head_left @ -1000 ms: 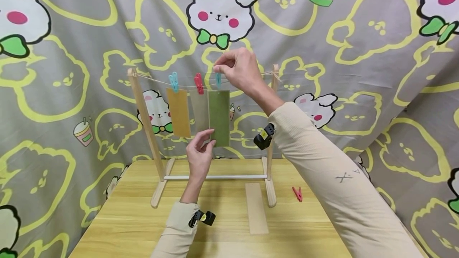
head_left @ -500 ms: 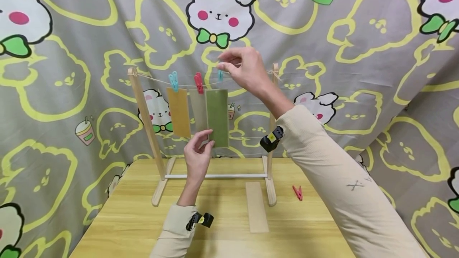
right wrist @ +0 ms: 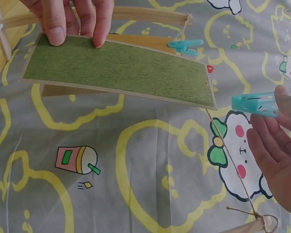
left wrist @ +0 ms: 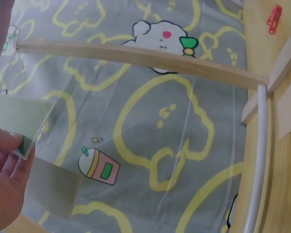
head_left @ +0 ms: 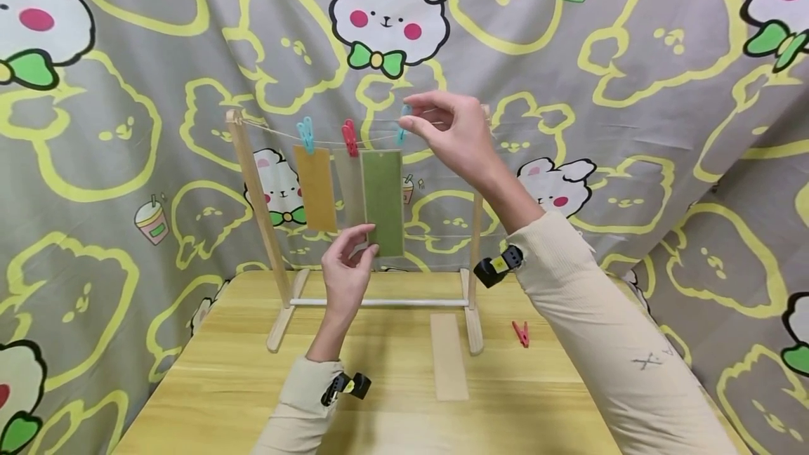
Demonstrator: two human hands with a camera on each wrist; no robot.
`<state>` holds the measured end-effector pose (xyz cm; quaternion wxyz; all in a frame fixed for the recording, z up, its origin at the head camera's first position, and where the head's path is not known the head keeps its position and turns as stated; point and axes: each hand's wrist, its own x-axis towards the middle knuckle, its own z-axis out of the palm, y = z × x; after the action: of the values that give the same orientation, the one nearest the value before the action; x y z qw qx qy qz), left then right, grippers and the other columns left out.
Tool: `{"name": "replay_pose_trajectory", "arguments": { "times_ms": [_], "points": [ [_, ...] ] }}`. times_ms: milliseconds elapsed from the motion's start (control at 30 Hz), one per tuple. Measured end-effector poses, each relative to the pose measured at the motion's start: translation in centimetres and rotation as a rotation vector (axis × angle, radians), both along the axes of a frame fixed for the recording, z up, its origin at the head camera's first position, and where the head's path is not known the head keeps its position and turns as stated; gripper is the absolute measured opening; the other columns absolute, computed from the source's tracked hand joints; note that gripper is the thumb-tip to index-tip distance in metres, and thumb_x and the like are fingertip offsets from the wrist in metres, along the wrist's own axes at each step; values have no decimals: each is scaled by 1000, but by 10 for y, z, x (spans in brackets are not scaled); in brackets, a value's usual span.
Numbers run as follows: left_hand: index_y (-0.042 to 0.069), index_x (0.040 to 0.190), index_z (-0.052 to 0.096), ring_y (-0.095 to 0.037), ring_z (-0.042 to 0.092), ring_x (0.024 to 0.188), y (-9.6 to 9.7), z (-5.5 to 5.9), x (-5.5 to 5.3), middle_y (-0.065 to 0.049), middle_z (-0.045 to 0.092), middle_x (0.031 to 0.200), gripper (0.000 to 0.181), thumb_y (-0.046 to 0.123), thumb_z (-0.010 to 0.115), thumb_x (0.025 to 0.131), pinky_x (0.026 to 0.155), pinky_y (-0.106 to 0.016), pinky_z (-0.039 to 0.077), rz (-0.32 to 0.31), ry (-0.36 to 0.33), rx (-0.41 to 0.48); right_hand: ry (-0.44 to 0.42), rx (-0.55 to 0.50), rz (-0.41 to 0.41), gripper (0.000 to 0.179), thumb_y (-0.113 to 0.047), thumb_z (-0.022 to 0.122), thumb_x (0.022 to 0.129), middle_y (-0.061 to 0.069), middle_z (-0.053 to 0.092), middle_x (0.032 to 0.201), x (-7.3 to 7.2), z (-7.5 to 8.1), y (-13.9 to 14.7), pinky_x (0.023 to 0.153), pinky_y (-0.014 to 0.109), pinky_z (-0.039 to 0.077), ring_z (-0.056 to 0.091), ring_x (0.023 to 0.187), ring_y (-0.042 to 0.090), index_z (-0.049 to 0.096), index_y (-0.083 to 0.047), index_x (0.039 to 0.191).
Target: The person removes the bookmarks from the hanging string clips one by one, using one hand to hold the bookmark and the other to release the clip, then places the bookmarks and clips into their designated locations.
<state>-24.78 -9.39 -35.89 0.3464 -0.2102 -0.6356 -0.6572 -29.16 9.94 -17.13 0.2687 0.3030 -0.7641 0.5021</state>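
Note:
My left hand [head_left: 346,269] pinches the lower left edge of an upright green rectangular card [head_left: 384,199], thumb in front and fingers behind. Just above and right of the card's top, my right hand [head_left: 458,128] holds a light blue clothespin [head_left: 402,133] between thumb and fingers. In the right wrist view that clothespin [right wrist: 254,103] is apart from the green card [right wrist: 119,73], and the cord [right wrist: 228,150] runs past the card's end. Further left on the cord hang a yellow card [head_left: 316,188] under a blue clothespin [head_left: 306,134] and a beige card [head_left: 350,188] under a red clothespin [head_left: 350,137].
The cord is tied between two wooden posts [head_left: 255,202] of a stand with a white bottom rod [head_left: 379,302]. A pale rectangular card [head_left: 449,357] lies on the wooden table [head_left: 208,385], with a loose red clothespin [head_left: 521,333] to its right. A patterned curtain [head_left: 569,55] hangs behind.
My right hand has moved right and slightly up, carrying the blue clothespin away from the green card's top. The left hand keeps its pinch, and the card has shifted slightly left.

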Motion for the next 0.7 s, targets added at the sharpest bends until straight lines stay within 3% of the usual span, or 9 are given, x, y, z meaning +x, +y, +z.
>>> {"name": "replay_pose_trajectory", "arguments": {
  "times_ms": [200, 233, 433, 467, 700],
  "points": [
    [-15, 114, 67, -24, 64, 98, 1, -12, -9, -31, 67, 111, 35, -27, 66, 81, 82, -22, 60, 8, -5, -6, 19, -73, 62, 29, -14, 78, 93, 8, 76, 103, 10, -7, 7, 88, 29, 59, 73, 94, 14, 75, -4, 119],
    [-13, 114, 68, -22, 64, 98, 0, -14, -9, -30, 67, 111, 35, -26, 67, 82, 81, -21, 59, 10, -6, -7, 26, -77, 67, 28, -13, 78, 93, 9, 76, 102, 12, -9, 8, 98, 27, 54, 73, 93, 14, 74, -3, 119],
    [-8, 114, 70, -16, 64, 98, -2, -18, -6, -26, 69, 111, 34, -22, 70, 83, 80, -20, 59, -3, 7, -6, 40, -112, 106, 28, -8, 76, 94, 12, 75, 101, 22, -19, 11, 101, 29, 53, 73, 93, 16, 73, 1, 120],
    [-8, 115, 70, -16, 64, 98, -2, -19, -6, -25, 69, 110, 34, -22, 70, 83, 81, -20, 59, -6, 8, -6, 39, -122, 116, 28, -7, 75, 94, 13, 75, 101, 24, -21, 12, 92, 31, 58, 72, 93, 16, 72, 2, 120],
    [-5, 116, 71, -16, 64, 99, -5, -23, -3, -22, 69, 111, 36, -21, 70, 84, 83, -25, 60, -7, 7, -31, 62, -144, 130, 28, -4, 76, 93, 11, 76, 104, 36, -33, 17, 92, 31, 58, 72, 93, 18, 73, 0, 120]
  ]
}}
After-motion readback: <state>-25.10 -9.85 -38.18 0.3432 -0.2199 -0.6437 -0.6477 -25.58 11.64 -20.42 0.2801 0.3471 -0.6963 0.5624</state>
